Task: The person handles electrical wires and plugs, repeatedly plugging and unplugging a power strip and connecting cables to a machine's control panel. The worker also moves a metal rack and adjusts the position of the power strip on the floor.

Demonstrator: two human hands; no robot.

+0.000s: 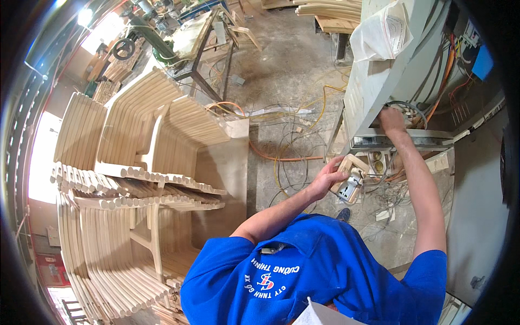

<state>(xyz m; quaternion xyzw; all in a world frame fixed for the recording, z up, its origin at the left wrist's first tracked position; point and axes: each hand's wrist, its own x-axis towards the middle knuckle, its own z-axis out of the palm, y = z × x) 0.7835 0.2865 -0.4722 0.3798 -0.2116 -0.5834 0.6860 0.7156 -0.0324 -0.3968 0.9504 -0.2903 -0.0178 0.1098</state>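
Note:
My left hand (329, 176) is closed around a power socket block (346, 189) with a white socket face and a pale wooden frame. It is held in front of the lower edge of a grey electrical cabinet (364, 105). My right hand (392, 120) reaches into the cabinet's opening, beside a grey cable (409, 105) that curves over it. Its fingers look curled, but their tips and whatever they grip are hidden. Orange wires (436, 103) run down inside the cabinet, to the right of that hand.
Stacked curved wooden chair frames (135, 130) fill the left side. Loose cables (292, 157) tangle across the concrete floor between them and the cabinet. A clear plastic bag (382, 32) lies on the cabinet. The grey cabinet door (479, 200) hangs wide on the right.

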